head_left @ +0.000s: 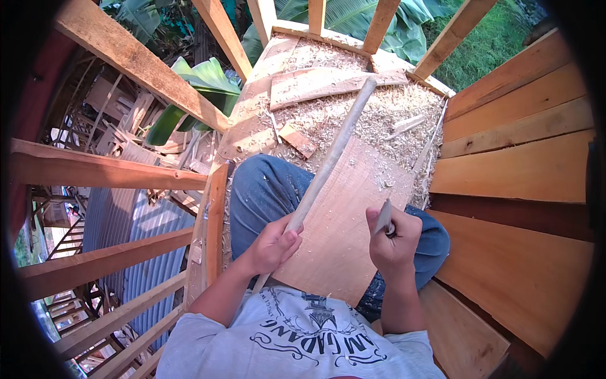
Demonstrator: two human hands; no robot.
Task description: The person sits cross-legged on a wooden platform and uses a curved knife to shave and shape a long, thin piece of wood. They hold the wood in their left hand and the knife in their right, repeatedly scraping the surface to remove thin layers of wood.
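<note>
My left hand [276, 246] is closed round the lower part of a long pale wooden stick [334, 151]. The stick slants up and away to the right across my lap, its far end over the wood shavings. In my right hand [398, 243], a knife [384, 216] is gripped in a fist with its blade pointing up; most of the handle is hidden by the fingers. The blade is apart from the stick. Across my legs lies a flat plywood board [344, 218], under the stick and both hands.
Shavings [385, 117] cover the floor ahead, with a curved plank [328, 87] and a small wood block [298, 140] among them. Wooden railing posts [151, 69] stand left and ahead. A plank wall [511, 170] rises on the right. Corrugated metal sheets [148, 252] lie below on the left.
</note>
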